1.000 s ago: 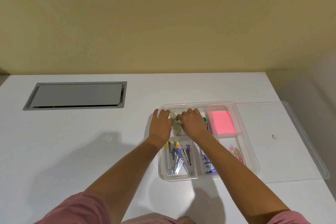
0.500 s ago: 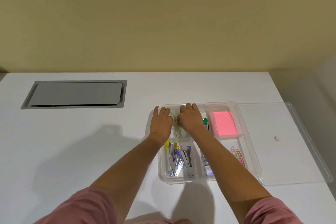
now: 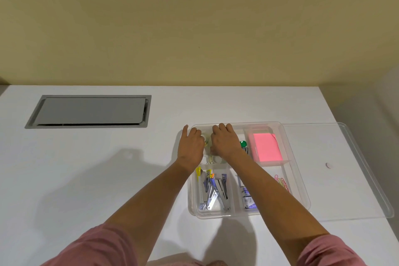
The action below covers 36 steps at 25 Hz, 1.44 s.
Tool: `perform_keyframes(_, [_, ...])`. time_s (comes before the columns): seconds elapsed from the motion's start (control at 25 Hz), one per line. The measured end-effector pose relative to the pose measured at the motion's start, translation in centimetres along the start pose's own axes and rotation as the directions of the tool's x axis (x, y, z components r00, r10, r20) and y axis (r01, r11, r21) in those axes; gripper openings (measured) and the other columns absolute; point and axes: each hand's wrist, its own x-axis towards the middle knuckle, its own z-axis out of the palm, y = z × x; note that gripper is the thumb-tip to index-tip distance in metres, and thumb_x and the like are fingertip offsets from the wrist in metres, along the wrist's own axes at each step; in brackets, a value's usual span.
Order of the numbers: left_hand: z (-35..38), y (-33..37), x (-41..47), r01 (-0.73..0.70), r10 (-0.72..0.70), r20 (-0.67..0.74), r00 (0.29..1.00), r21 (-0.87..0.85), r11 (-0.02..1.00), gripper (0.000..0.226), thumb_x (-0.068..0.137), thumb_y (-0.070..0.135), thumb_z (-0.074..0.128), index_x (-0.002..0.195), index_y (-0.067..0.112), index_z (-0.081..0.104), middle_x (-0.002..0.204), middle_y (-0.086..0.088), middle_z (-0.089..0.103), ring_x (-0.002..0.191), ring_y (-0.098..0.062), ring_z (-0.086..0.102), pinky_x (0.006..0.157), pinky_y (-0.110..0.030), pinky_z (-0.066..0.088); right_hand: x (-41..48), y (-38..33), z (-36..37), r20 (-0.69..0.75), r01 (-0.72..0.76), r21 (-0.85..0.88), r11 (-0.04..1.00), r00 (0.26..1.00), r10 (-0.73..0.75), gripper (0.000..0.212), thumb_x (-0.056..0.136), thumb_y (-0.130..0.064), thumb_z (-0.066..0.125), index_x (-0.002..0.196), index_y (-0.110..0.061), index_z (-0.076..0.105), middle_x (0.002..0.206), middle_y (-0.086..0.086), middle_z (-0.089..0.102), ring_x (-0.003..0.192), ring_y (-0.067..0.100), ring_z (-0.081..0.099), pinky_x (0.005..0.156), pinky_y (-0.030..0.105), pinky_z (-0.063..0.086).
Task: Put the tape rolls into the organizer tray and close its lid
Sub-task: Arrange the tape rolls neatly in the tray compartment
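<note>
The clear organizer tray [image 3: 302, 192] sits on the white table, its clear lid [image 3: 336, 170] lying flat beside it on the right. Both hands are over the tray's far left compartment. My left hand [image 3: 192, 147] and my right hand [image 3: 224, 142] are curled around clear tape rolls [image 3: 212, 158], which show only partly between and below the fingers. Which hand grips which roll is hidden.
Staplers [image 3: 213, 192] fill the near left compartment, a pink sticky-note pad [image 3: 266, 147] the far right one, coloured paper clips [image 3: 281, 181] the near right. A grey cable hatch [image 3: 90, 112] is set into the table at the left. The table's right edge runs close to the lid.
Both hands have stayed in the far left compartment, shifting slightly toward the far wall of the tray. The tray and lid have not moved.
</note>
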Motion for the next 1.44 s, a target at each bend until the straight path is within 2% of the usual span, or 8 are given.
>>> perform_keyframes(0.2, [0.5, -0.1, 0.1, -0.019, 0.019, 0.011, 1.0, 0.04, 0.999, 0.025, 0.093, 0.022, 0.05, 0.115, 0.017, 0.061, 0.12, -0.004, 0.06, 0.129, -0.021, 0.038, 0.118, -0.045, 0.006, -0.8, 0.6, -0.5, -0.063, 0.036, 0.014, 0.999, 0.997, -0.035, 0.038, 0.021, -0.037, 0.08, 0.041, -0.014, 0.057, 0.048, -0.001, 0.056, 0.049, 0.018, 0.056, 0.062, 0.027, 0.025])
perform_keyframes(0.4, [1.1, 0.0, 0.6, -0.033, 0.034, -0.002, 0.999, 0.033, 0.999, 0.023, 0.094, 0.028, 0.051, 0.112, 0.018, 0.063, 0.115, -0.002, 0.063, 0.125, -0.023, 0.043, 0.119, -0.045, 0.006, -1.1, 1.4, -0.1, -0.144, 0.068, 0.132, 0.989, 0.988, -0.048, 0.038, 0.027, -0.028, 0.083, 0.05, -0.013, 0.057, 0.047, -0.001, 0.057, 0.045, 0.017, 0.056, 0.047, 0.016, 0.044])
perform_keyframes(0.6, [1.6, -0.2, 1.1, -0.033, 0.026, -0.117, 0.993, -0.058, 0.998, 0.032, 0.086, 0.026, 0.065, 0.116, 0.02, 0.058, 0.114, 0.003, 0.062, 0.111, -0.019, 0.054, 0.114, -0.04, 0.022, -1.1, 1.6, 0.3, -0.196, 0.041, 0.247, 0.968, 0.981, 0.008, 0.038, 0.033, -0.018, 0.085, 0.055, -0.008, 0.056, 0.046, 0.002, 0.058, 0.043, 0.022, 0.057, 0.047, 0.023, 0.047])
perform_keyframes(0.72, [1.4, -0.3, 1.7, -0.082, 0.082, 0.007, 0.997, -0.06, 0.995, 0.034, 0.091, 0.025, 0.057, 0.123, 0.016, 0.052, 0.122, 0.001, 0.058, 0.117, -0.023, 0.048, 0.113, -0.044, 0.018, -1.2, 1.8, 0.2, -0.21, 0.067, 0.242, 0.968, 0.978, -0.015, 0.038, 0.032, -0.017, 0.086, 0.056, -0.009, 0.057, 0.049, 0.003, 0.06, 0.045, 0.022, 0.058, 0.047, 0.023, 0.047])
perform_keyframes(0.84, [1.0, -0.2, 1.9, -0.079, 0.079, 0.037, 0.996, -0.013, 0.997, 0.032, 0.093, 0.028, 0.055, 0.123, 0.016, 0.053, 0.123, 0.0, 0.057, 0.119, -0.023, 0.046, 0.113, -0.045, 0.016, -1.3, 2.0, 0.0, -0.205, 0.101, 0.271, 0.957, 0.978, -0.045, 0.042, 0.027, -0.011, 0.087, 0.059, -0.009, 0.06, 0.057, 0.005, 0.063, 0.048, 0.024, 0.06, 0.047, 0.026, 0.048])
perform_keyframes(0.92, [1.0, -0.1, 1.8, -0.064, 0.064, 0.029, 0.998, 0.007, 0.998, 0.033, 0.093, 0.029, 0.055, 0.123, 0.015, 0.053, 0.123, -0.002, 0.057, 0.119, -0.023, 0.046, 0.114, -0.044, 0.015, -1.4, 1.8, 0.0, -0.166, 0.11, 0.293, 0.95, 0.984, -0.063, 0.044, 0.033, -0.005, 0.087, 0.07, -0.005, 0.062, 0.068, 0.01, 0.067, 0.054, 0.028, 0.063, 0.052, 0.03, 0.049])
perform_keyframes(1.08, [0.9, 0.1, 1.7, -0.026, 0.025, 0.03, 0.999, 0.041, 0.999, 0.032, 0.092, 0.027, 0.057, 0.121, 0.014, 0.053, 0.121, -0.003, 0.057, 0.12, -0.022, 0.046, 0.116, -0.045, 0.013, -1.3, 1.7, -0.3, -0.032, 0.083, 0.297, 0.951, 0.997, -0.077, 0.043, 0.072, -0.005, 0.069, 0.112, -0.002, 0.053, 0.114, 0.015, 0.059, 0.094, 0.032, 0.06, 0.086, 0.037, 0.04])
perform_keyframes(1.44, [0.7, 0.1, 1.6, -0.004, 0.004, 0.07, 0.998, -0.002, 1.0, 0.035, 0.091, 0.024, 0.058, 0.123, 0.013, 0.052, 0.124, -0.003, 0.055, 0.123, -0.022, 0.044, 0.117, -0.047, 0.01, -0.9, 1.4, 1.0, 0.047, 0.053, 0.199, 0.979, 0.997, -0.064, 0.038, 0.088, -0.005, 0.053, 0.125, -0.01, 0.047, 0.125, 0.009, 0.057, 0.116, 0.029, 0.05, 0.095, 0.037, 0.036])
